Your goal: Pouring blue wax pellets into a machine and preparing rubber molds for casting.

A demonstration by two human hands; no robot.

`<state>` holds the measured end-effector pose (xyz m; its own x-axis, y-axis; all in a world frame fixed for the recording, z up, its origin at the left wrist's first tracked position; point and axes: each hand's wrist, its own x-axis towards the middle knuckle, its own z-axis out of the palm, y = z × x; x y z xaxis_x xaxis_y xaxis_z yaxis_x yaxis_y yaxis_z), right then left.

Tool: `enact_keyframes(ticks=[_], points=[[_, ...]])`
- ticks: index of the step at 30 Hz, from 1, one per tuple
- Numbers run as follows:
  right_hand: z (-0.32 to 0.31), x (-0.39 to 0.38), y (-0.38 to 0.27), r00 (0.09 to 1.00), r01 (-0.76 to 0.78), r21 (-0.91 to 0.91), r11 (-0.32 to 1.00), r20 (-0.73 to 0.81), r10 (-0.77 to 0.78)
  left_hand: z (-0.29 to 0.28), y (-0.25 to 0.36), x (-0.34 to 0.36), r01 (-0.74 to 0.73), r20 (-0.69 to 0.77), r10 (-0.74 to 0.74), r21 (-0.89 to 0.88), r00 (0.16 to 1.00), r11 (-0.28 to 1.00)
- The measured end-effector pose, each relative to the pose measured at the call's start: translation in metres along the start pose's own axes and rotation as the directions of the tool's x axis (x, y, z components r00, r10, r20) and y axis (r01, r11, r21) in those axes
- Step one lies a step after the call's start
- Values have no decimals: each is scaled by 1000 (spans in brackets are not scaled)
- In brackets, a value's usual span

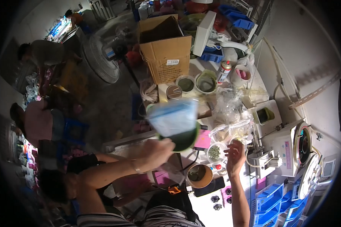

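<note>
My left hand (157,153) is closed and smeared by motion, at the lower edge of a pale blue-and-white bag or sheet (174,118), itself blurred. Behind the bag, close to my fingertips, is a dark green round bowl (185,142); its contact with the hand is unclear. My right hand (235,155) is raised over the table, fingers curled but apart, with nothing plainly in them. Just left of it stands a white bowl of small green pieces (215,152). A tan round tub (204,178) with dark green contents sits nearer me, beside a pink block (203,139).
A cardboard box (166,56), green-lined tubs (206,82), a spray can (224,71) and clear plastic bags (233,113) crowd the far side. White machine (282,147) and blue bins (268,200) stand right. A person (57,185) sits close at left, near a fan (100,56).
</note>
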<state>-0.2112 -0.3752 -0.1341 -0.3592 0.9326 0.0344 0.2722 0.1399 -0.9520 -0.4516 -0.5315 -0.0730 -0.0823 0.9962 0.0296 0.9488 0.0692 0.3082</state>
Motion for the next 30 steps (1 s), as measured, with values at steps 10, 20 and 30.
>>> enact_keyframes(ticks=[10, 20, 30], points=[[20, 0, -1, 995, -64, -121, 991, 73, 73, -12, -163, 34, 368, -286, -303, 211, 909, 905], [15, -9, 3, 990, -63, -279, 958, 102, 95, 85, -210, 126, 223, -300, -174, 139, 938, 965], [18, -12, 1, 982, -135, -226, 965, 101, 161, 65, -190, 104, 253, -699, -262, -119, 666, 960]])
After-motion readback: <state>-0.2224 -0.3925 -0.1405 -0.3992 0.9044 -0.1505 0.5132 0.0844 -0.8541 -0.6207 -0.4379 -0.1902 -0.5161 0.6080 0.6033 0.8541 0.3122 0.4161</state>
